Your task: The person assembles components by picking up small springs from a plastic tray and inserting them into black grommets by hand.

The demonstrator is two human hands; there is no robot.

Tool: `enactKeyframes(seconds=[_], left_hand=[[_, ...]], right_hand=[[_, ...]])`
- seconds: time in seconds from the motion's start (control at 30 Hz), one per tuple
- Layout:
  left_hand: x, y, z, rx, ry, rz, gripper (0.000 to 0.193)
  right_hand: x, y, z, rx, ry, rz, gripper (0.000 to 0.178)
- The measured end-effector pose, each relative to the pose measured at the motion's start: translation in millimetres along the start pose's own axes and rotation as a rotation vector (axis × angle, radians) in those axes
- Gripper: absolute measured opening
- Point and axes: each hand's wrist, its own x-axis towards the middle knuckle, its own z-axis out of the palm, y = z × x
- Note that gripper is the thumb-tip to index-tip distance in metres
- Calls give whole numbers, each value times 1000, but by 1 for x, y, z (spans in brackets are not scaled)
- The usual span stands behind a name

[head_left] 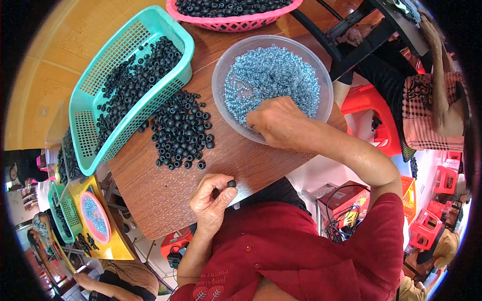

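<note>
My left hand (208, 200) is closed, pinching a small black hollow plastic ball (231, 184) between thumb and forefinger above the table's near edge. At the near side of a clear round tub (219, 95), my right hand (281, 123) reaches in over the rim with its fingers bent together. Small silvery-blue metal springs (281, 70) fill the tub around it. What its fingertips hold, if anything, is hidden. Loose black balls (183, 130) of the same kind, with holes, lie piled on the wooden table (150, 200), left of the tub.
A teal plastic basket (186, 45) of black balls stands tilted behind the pile. A pink basket (236, 23) with more sits at the far edge. Black table legs (346, 30) and a seated person (432, 100) are at the far right. Another person's arm (95, 283) shows lower left.
</note>
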Motion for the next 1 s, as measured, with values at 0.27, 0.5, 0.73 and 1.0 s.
enactKeyframes(seconds=[0.27,0.5,0.73,1.0], left_hand=[[0,-1,0,6,3,-5,19],[1,2,2,7,-4,-5,20],[2,0,1,11,-5,5,19],[2,0,1,14,-8,-14,19]], right_hand=[[6,-2,-1,134,-33,112,10],[8,6,-2,541,-56,271,17],[16,1,-7,775,-132,523,17],[27,-4,-6,788,-146,668,17]])
